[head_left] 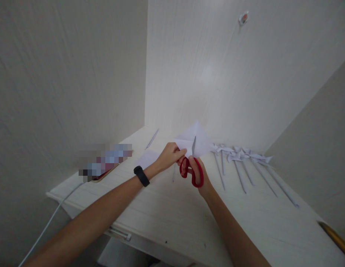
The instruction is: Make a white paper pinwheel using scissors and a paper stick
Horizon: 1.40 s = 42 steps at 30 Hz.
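Note:
My left hand, with a black band on the wrist, pinches the lower left edge of a white paper sheet. Red-handled scissors are in my right hand, its fingers through the loops. The scissor blades point away from me at the paper, and a slit or fold gapes beside them. Paper and hands are raised over the white table. Below my hands a thin stick lies partly hidden.
Several paper pinwheels on rolled sticks lie at the right. Another paper sheet and a thin stick lie at the left. A phone-like device, blurred out, has a white cable. Walls enclose the table.

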Available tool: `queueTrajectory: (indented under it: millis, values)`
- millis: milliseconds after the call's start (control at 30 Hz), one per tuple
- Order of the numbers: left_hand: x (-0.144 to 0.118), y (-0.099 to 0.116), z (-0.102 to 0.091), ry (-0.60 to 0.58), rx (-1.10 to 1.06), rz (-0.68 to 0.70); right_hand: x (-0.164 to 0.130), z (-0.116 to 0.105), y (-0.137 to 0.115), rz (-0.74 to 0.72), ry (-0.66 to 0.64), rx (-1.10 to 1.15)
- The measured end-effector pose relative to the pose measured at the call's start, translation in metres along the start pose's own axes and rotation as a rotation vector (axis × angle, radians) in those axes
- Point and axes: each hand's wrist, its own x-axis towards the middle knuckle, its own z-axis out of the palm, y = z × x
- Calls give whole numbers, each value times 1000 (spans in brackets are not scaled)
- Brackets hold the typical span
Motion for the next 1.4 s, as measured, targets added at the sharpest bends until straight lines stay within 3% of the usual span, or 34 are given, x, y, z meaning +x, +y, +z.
queueTrajectory:
  millis: [1400]
  values:
    - [-1, 3, 0, -4, 10, -4, -2, 3, -5, 0, 27, 8]
